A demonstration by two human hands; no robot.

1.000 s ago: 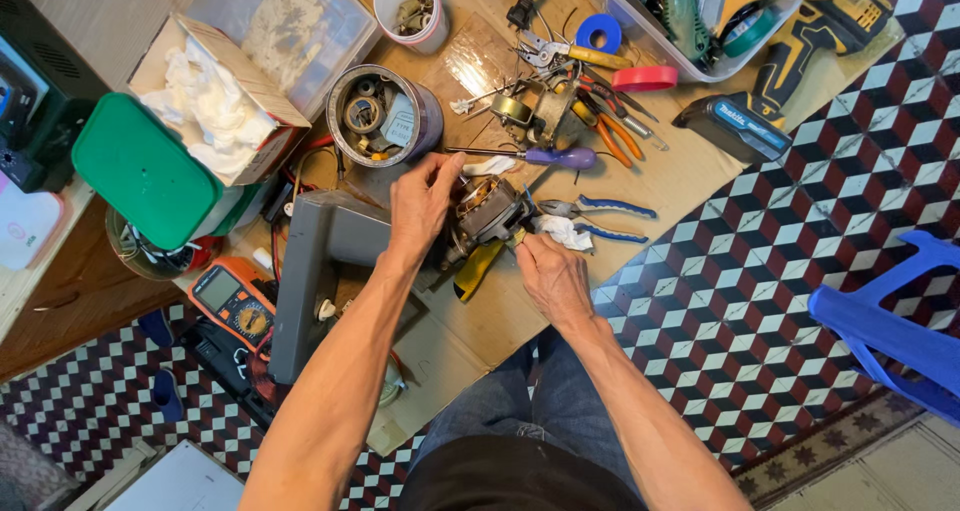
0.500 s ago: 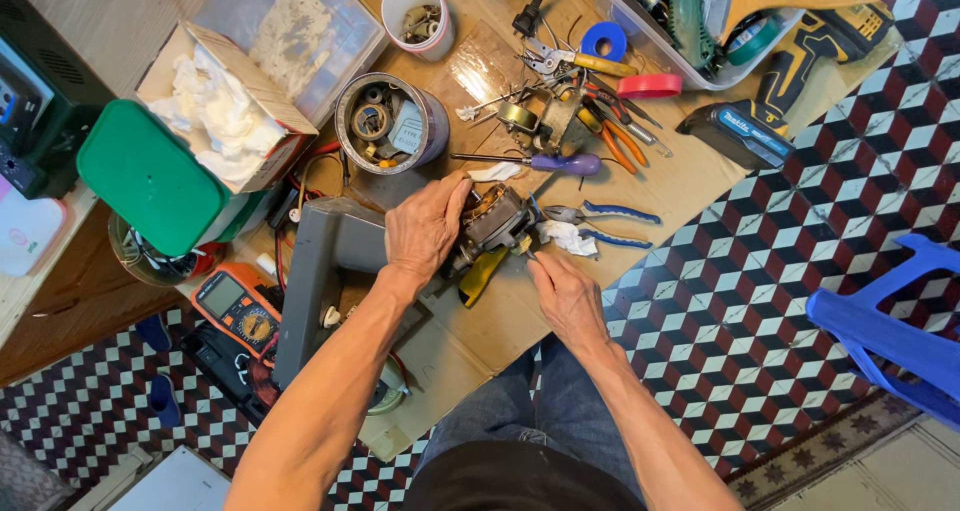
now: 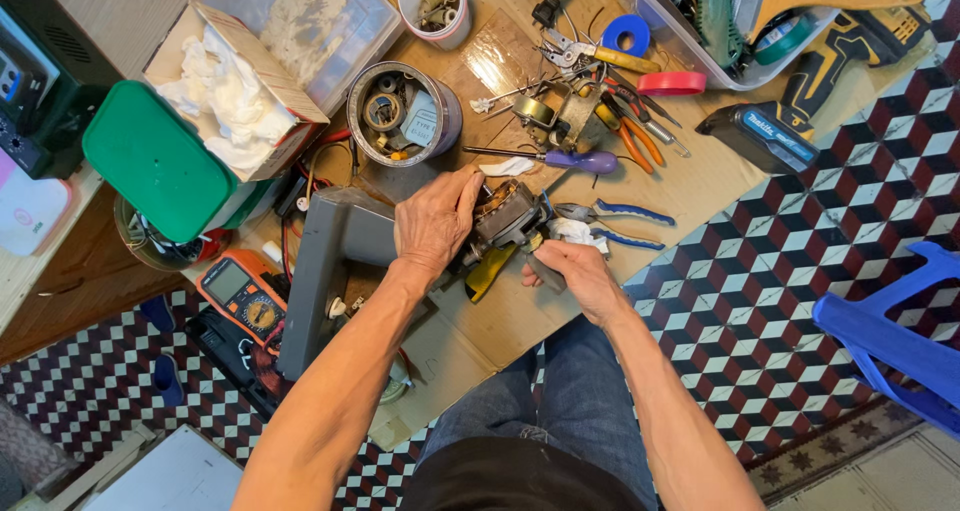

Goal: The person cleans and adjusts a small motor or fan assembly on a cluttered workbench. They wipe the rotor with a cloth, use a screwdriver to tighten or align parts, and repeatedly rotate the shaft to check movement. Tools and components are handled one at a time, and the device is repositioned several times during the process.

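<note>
Head view: the left hand (image 3: 437, 219) lies over the small electric motor with copper windings and a dark metal frame (image 3: 505, 216), its fingers curled around the motor's upper and left side, so that grip is clamped on the motor. The right hand (image 3: 572, 271) is closed around a dark grey handle-like tool (image 3: 545, 271) that meets the motor's lower right side; what sort of tool it is cannot be told. The motor sits near the middle of the brown cardboard-covered table (image 3: 700, 176), close to the table's near edge, with a yellow-handled piece (image 3: 487, 272) sticking out beneath it. Just left of the motor, touching the left hand, stands a grey plastic housing (image 3: 335, 261). Just right of the motor lie blue-handled pliers (image 3: 615, 223) and a crumpled white rag (image 3: 575, 231). Farther back lies a purple-handled screwdriver (image 3: 580, 160), and behind the left hand an open round metal tin filled with small parts (image 3: 402, 114). At the table's left edge are an orange multimeter (image 3: 245, 296), a green plastic lid (image 3: 155, 161) and a cardboard box of white cloth (image 3: 230, 86). Toward the far right corner lie orange-handled pliers (image 3: 635, 136), a red tape roll (image 3: 671, 82) and a black and yellow cordless drill (image 3: 810, 81)
</note>
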